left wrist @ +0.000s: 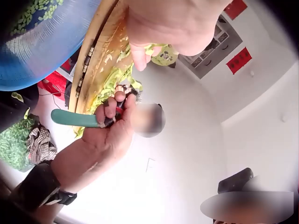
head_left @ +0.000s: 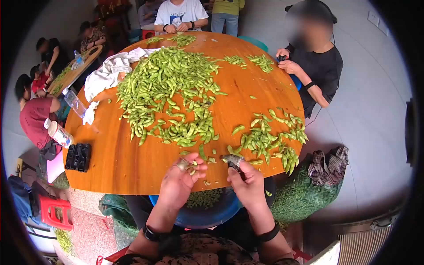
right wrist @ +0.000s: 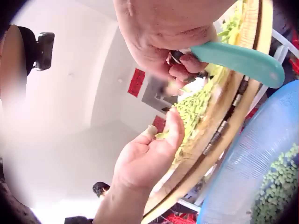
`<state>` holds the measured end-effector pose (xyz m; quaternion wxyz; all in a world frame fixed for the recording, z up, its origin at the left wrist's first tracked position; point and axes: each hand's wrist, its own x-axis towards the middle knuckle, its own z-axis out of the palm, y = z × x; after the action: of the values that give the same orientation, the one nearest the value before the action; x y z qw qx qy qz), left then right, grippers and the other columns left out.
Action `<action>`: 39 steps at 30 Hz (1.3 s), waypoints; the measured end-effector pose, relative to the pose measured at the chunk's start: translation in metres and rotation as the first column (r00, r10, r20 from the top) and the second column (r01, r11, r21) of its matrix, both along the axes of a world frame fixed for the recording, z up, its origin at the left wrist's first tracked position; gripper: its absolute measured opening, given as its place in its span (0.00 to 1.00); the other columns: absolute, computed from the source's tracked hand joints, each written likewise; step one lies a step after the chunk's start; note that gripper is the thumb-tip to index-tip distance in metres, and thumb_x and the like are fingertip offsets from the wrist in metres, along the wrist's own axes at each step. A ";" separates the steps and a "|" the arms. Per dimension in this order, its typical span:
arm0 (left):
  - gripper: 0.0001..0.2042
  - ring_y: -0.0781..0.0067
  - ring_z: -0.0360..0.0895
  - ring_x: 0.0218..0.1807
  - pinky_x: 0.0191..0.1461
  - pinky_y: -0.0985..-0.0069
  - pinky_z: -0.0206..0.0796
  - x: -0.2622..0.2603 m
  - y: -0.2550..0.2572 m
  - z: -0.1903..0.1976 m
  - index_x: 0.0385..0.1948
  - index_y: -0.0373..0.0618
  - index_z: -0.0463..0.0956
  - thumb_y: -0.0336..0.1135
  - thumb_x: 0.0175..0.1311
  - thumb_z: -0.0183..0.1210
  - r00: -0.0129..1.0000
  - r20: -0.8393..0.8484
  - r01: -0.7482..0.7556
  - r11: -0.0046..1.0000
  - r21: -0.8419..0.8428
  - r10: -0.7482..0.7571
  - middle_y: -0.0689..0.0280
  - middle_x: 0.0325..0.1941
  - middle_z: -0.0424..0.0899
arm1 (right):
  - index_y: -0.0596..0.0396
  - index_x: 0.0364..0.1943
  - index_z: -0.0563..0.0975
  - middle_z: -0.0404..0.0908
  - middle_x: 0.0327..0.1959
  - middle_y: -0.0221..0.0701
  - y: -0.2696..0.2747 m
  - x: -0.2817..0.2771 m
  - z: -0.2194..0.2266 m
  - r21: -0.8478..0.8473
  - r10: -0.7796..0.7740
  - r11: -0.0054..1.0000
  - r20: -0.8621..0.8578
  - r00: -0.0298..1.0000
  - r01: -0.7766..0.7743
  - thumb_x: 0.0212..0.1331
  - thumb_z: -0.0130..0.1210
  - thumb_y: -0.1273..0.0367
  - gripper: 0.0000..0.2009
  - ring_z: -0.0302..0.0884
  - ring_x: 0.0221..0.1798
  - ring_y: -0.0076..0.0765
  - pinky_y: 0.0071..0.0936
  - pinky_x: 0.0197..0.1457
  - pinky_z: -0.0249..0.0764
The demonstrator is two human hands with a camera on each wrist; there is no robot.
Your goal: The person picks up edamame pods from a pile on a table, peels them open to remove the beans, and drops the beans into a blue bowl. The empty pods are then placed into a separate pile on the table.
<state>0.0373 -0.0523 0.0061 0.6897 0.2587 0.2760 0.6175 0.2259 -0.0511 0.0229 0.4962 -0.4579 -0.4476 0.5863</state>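
My left hand is held at the near edge of the round wooden table, palm partly turned up. A green soybean pod is pinched between its thumb and fingers. Close on its right, my right hand grips a tool with a teal handle and a grey metal head; the fingers hide its middle. A large heap of pods covers the table's centre-left. A smaller pile lies beyond my right hand. Below the edge, a blue basin contains loose green beans.
At the left stand a plastic bottle, a white-capped bottle and a black object. White cloth lies beside the heap. A person in black sits at the right, another in white opposite. A full green mesh sack stands on the floor.
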 end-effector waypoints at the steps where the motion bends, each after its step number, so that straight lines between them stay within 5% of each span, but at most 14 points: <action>1: 0.17 0.62 0.76 0.50 0.53 0.67 0.71 0.001 0.000 0.001 0.52 0.35 0.71 0.40 0.73 0.44 1.000 0.000 0.000 1.000 0.001 0.000 0.59 0.49 0.77 | 0.55 0.45 0.77 0.78 0.23 0.24 0.002 -0.003 0.003 0.185 -0.043 0.983 0.194 0.980 0.006 0.61 0.56 0.73 0.09 0.71 0.20 0.20 0.17 0.22 0.65; 2: 0.20 0.60 0.76 0.51 0.56 0.65 0.69 0.005 0.001 0.004 0.53 0.35 0.70 0.44 0.74 0.43 0.999 0.041 0.004 1.000 -0.015 -0.004 0.58 0.50 0.77 | 0.57 0.43 0.77 0.79 0.24 0.27 0.004 -0.007 0.005 0.361 -0.120 0.932 0.369 0.922 -0.023 0.60 0.57 0.73 0.08 0.74 0.21 0.24 0.20 0.24 0.69; 6: 0.27 0.60 0.74 0.54 0.62 0.63 0.65 0.014 -0.001 -0.005 0.57 0.37 0.66 0.54 0.75 0.36 0.997 0.073 0.014 0.997 -0.082 -0.008 0.58 0.52 0.76 | 0.56 0.39 0.76 0.81 0.31 0.39 0.010 -0.025 0.023 0.355 -0.057 0.915 0.587 0.808 -0.193 0.52 0.62 0.70 0.11 0.81 0.33 0.50 0.36 0.33 0.77; 9: 0.29 0.62 0.74 0.54 0.62 0.64 0.65 0.014 -0.002 -0.012 0.57 0.38 0.66 0.57 0.74 0.35 0.995 0.068 0.082 0.995 -0.061 -0.078 0.59 0.53 0.76 | 0.55 0.41 0.76 0.81 0.34 0.38 0.016 -0.034 0.021 0.396 -0.119 0.837 0.806 0.579 -0.379 0.52 0.62 0.66 0.13 0.81 0.35 0.51 0.42 0.36 0.77; 17: 0.31 0.65 0.71 0.59 0.65 0.64 0.61 0.009 0.000 0.000 0.63 0.39 0.60 0.58 0.73 0.36 0.967 0.148 0.218 0.974 -0.066 -0.206 0.61 0.60 0.71 | 0.55 0.38 0.76 0.80 0.31 0.42 0.026 -0.026 0.011 0.449 -0.063 0.725 0.798 0.599 -0.522 0.50 0.62 0.66 0.13 0.78 0.33 0.54 0.45 0.34 0.75; 20: 0.32 0.65 0.68 0.62 0.67 0.63 0.60 0.012 0.000 -0.002 0.63 0.39 0.60 0.60 0.72 0.37 0.967 0.138 0.225 0.973 -0.056 -0.216 0.60 0.62 0.69 | 0.56 0.39 0.77 0.81 0.30 0.40 0.028 -0.028 0.010 0.435 -0.101 0.763 0.811 0.577 -0.478 0.53 0.61 0.70 0.10 0.82 0.32 0.44 0.36 0.33 0.76; 22: 0.34 0.65 0.66 0.63 0.69 0.63 0.58 0.016 0.003 -0.006 0.62 0.36 0.60 0.62 0.72 0.36 0.985 0.116 0.137 0.989 -0.061 -0.129 0.59 0.62 0.68 | 0.58 0.36 0.78 0.83 0.30 0.36 0.033 -0.027 0.006 0.194 0.225 0.911 0.507 0.832 -0.364 0.56 0.58 0.72 0.06 0.82 0.33 0.38 0.31 0.37 0.76; 25: 0.35 0.64 0.65 0.64 0.70 0.63 0.57 0.010 0.003 -0.008 0.62 0.32 0.59 0.62 0.72 0.36 0.972 0.162 0.179 0.983 -0.046 -0.169 0.58 0.61 0.67 | 0.60 0.34 0.78 0.82 0.29 0.27 0.043 -0.024 -0.010 0.223 0.173 0.952 0.169 0.970 -0.209 0.60 0.56 0.74 0.03 0.79 0.31 0.24 0.23 0.35 0.74; 29: 0.37 0.63 0.65 0.63 0.70 0.63 0.57 0.012 0.001 0.002 0.61 0.30 0.59 0.63 0.71 0.35 0.983 0.091 0.166 0.983 -0.077 -0.159 0.57 0.59 0.68 | 0.56 0.32 0.78 0.75 0.24 0.18 0.039 -0.014 0.012 -0.065 0.093 0.993 -0.057 0.994 -0.096 0.62 0.55 0.74 0.03 0.67 0.26 0.11 0.16 0.27 0.64; 32: 0.34 0.61 0.70 0.59 0.68 0.65 0.59 0.006 -0.005 0.010 0.58 0.30 0.65 0.60 0.73 0.34 0.984 -0.086 0.152 0.987 -0.048 -0.155 0.57 0.55 0.74 | 0.58 0.31 0.78 0.70 0.22 0.16 0.049 0.014 0.015 -0.026 -0.065 0.998 0.027 0.998 0.065 0.61 0.56 0.71 0.04 0.64 0.23 0.11 0.16 0.25 0.61; 34: 0.24 0.67 0.73 0.55 0.64 0.70 0.62 -0.005 -0.014 0.008 0.56 0.33 0.69 0.48 0.75 0.41 0.918 -0.374 0.152 0.988 0.016 -0.135 0.59 0.50 0.77 | 0.59 0.38 0.77 0.77 0.24 0.34 0.055 0.042 0.015 0.314 -0.314 0.938 0.588 0.745 0.148 0.56 0.56 0.73 0.07 0.73 0.25 0.36 0.30 0.28 0.69; 36: 0.19 0.69 0.74 0.53 0.61 0.72 0.63 -0.015 -0.021 0.006 0.54 0.36 0.72 0.42 0.74 0.44 0.796 -0.603 0.122 0.990 0.076 -0.051 0.62 0.49 0.78 | 0.56 0.45 0.77 0.79 0.31 0.51 0.056 0.056 0.018 0.508 -0.496 0.859 0.793 0.355 0.063 0.53 0.54 0.74 0.14 0.78 0.33 0.58 0.44 0.34 0.74; 38: 0.11 0.67 0.76 0.45 0.49 0.70 0.69 -0.022 -0.022 0.010 0.47 0.41 0.76 0.25 0.64 0.55 0.481 -0.862 0.056 0.976 0.212 0.159 0.62 0.43 0.78 | 0.57 0.44 0.77 0.79 0.31 0.50 0.051 0.059 0.017 0.503 -0.475 0.863 0.782 0.402 0.041 0.53 0.54 0.74 0.13 0.78 0.33 0.58 0.44 0.34 0.74; 39: 0.11 0.67 0.76 0.45 0.49 0.70 0.69 -0.025 -0.018 0.009 0.47 0.41 0.76 0.25 0.64 0.55 0.482 -0.862 0.059 0.976 0.211 0.157 0.62 0.43 0.78 | 0.58 0.43 0.76 0.79 0.32 0.49 0.047 0.059 0.015 0.496 -0.449 0.868 0.771 0.451 0.015 0.53 0.54 0.74 0.12 0.78 0.34 0.57 0.44 0.34 0.74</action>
<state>0.0125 -0.0705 0.0148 0.4036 0.6003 0.5280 0.4449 0.2849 -0.0042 0.0376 0.3640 -0.6298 -0.6808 0.0860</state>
